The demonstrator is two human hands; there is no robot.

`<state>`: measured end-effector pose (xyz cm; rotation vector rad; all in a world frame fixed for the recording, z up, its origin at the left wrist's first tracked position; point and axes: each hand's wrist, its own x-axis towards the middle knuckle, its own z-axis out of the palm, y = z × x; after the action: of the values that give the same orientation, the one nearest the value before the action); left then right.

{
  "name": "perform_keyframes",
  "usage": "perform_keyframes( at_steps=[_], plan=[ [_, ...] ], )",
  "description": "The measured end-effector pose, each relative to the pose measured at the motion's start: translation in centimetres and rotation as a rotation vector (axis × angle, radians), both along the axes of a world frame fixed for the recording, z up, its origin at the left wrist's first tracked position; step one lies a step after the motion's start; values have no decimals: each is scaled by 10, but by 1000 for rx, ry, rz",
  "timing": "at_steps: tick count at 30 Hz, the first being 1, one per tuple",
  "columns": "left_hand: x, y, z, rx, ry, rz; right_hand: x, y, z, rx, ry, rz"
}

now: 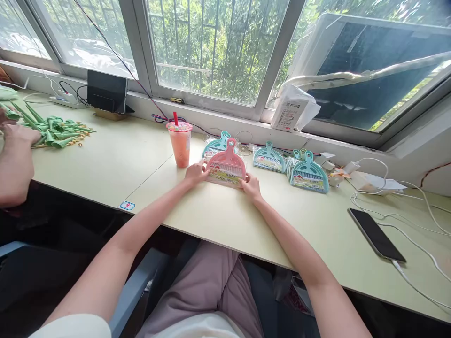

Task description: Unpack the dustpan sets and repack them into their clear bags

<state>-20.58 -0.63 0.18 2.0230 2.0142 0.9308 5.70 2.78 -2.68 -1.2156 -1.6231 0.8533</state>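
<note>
Between my hands is a pink mini dustpan-and-brush set (228, 162) in clear packaging with a printed card. My left hand (196, 174) grips its left edge and my right hand (251, 187) grips its lower right corner. Behind it, partly hidden, are teal dustpan sets (221, 136), also wrapped. To the right lie another teal dustpan set (269, 157) and a small stack of teal dustpan sets (309, 172). A plastic cup of orange-pink drink (181, 143) with a red straw stands just beyond my left hand.
A phone (377, 234) on a white cable lies at the right. Another person's hands (16, 141) are at the far left beside green cone-shaped pieces (58, 131). A black tablet (107, 91) stands by the window, and a wrapped box (292, 110) sits on the sill.
</note>
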Motion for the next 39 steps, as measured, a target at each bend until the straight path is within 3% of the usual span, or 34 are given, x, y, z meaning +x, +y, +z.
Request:
perform_keyframes(
  at_steps=[5, 10, 15, 20, 23, 26, 30, 33, 36, 39],
  plan=[
    [6, 18, -4, -90, 19, 20, -5, 16, -1, -52, 2, -45],
    [0, 25, -5, 134, 158, -43, 17, 23, 5, -115, -95, -132],
    [-28, 39, -8, 200, 373, -87, 83, 10, 10, -248, -81, -158],
    [-29, 72, -10, 149, 341, -111, 159, -16, 20, -408, -194, -149],
    [-25, 88, -12, 128, 259, -23, 187, -29, 30, -421, -388, -158],
    [-25, 94, -15, 107, 211, 25, 197, -36, 41, -311, -721, -212],
    [-24, 95, -16, 54, 188, 35, 177, -41, 54, -60, -1060, -393],
    [-22, 97, -15, 68, 162, 33, 132, -42, 63, 247, -1114, -427],
    [-23, 99, -16, 173, 126, 39, 64, -35, 64, 443, -1035, -100],
    [-26, 100, -18, 238, 85, 89, -11, -17, 50, 514, -984, 232]
  ],
)
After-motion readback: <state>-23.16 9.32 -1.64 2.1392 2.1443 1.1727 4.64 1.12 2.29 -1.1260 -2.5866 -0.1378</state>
